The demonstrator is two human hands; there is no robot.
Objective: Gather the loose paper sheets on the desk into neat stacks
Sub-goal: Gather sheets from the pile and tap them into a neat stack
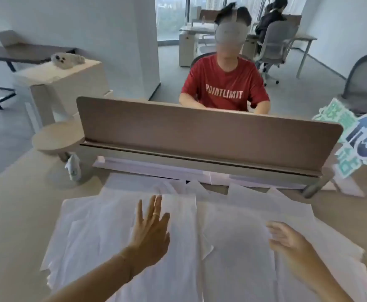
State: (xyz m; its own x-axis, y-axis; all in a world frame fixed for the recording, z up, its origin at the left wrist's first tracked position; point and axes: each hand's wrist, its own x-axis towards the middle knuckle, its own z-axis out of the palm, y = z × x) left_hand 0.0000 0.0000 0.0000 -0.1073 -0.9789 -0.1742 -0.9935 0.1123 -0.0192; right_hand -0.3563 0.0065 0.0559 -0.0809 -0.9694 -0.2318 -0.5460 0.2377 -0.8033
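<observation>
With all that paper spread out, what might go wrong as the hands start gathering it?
The loose sheets overlap at odd angles, so sweeping with the flat left hand may crease corners. Sheets near the desk's front edge could slide off. Some lie tucked under the divider panel and may be missed.

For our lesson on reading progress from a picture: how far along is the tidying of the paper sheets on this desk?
Done: nothing clearly; no squared stack shows among the loose paper sheets, which overlap at skewed angles across the desk. In hand: the left hand lies flat and open over the sheets, and the right hand hovers open, gripping nothing. Left: gathering and squaring nearly everything.
</observation>
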